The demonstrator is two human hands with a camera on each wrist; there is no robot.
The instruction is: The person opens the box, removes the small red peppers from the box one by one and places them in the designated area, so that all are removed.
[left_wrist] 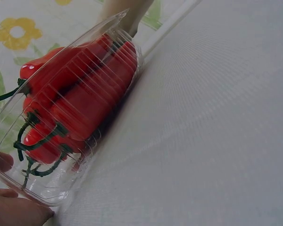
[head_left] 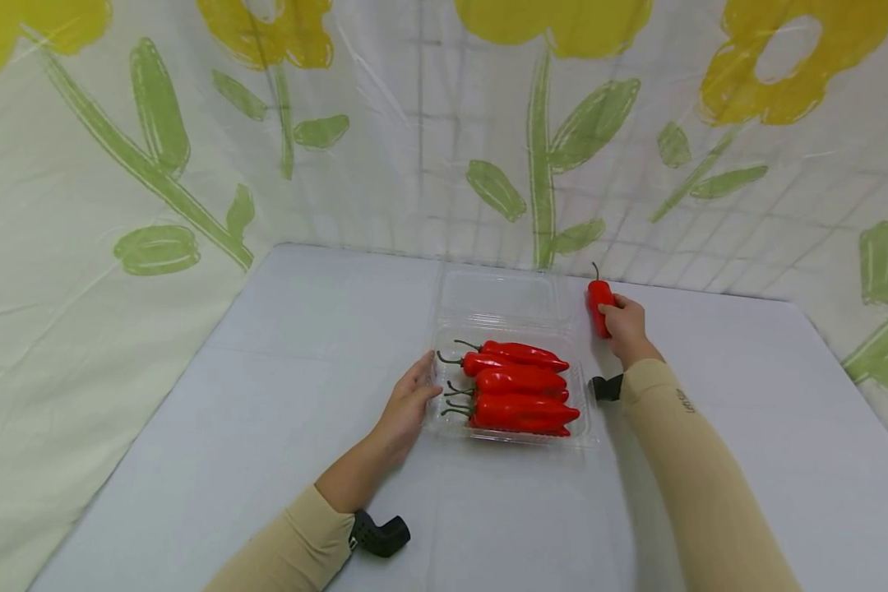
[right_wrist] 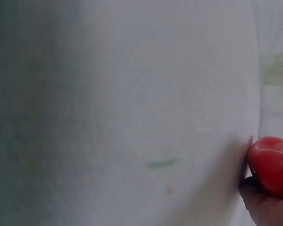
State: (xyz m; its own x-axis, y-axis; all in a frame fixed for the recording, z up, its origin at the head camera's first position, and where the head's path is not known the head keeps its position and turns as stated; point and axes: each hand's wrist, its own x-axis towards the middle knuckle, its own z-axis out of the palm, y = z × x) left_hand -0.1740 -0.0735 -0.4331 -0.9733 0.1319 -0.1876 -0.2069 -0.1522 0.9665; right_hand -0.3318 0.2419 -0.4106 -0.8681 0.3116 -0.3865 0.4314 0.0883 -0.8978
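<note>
A clear plastic clamshell box (head_left: 459,433) lies on the table with several red peppers (head_left: 521,409) in it, their green stems pointing left. My left hand (head_left: 403,407) pinches the box's left wall, thumb on one side and fingers on the other, as the left wrist view also shows. Right of the box, near the table's far side, my right hand (head_left: 627,327) holds another red pepper (head_left: 598,296) between thumb and fingers, its stem pointing away. Part of that pepper (right_wrist: 273,169) and the hand appear at the lower right edge of the right wrist view.
The box's clear lid (head_left: 499,294) lies folded back toward the far table edge. A flower-printed curtain (head_left: 385,148) hangs behind the white-covered table (head_left: 326,329). Black wrist mounts (head_left: 381,536) sit by both sleeves.
</note>
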